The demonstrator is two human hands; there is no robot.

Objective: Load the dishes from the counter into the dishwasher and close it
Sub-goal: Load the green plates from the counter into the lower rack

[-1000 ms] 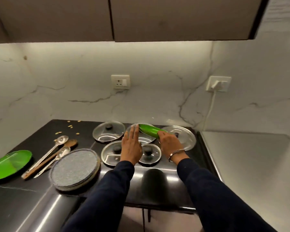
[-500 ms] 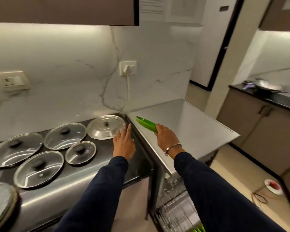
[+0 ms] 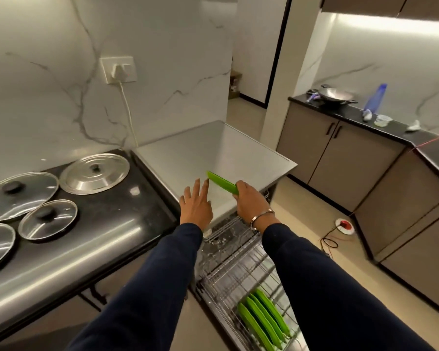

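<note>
Right hand [image 3: 250, 202] grips a green plate [image 3: 222, 183] edge-on above the dishwasher rack [image 3: 235, 272] — left hand [image 3: 197, 205] beside it, fingers spread, holding nothing.

Black counter [image 3: 127, 224] — lids [image 3: 94, 173] on it; rack [image 3: 238, 279] — green plates [image 3: 262, 317].
</note>
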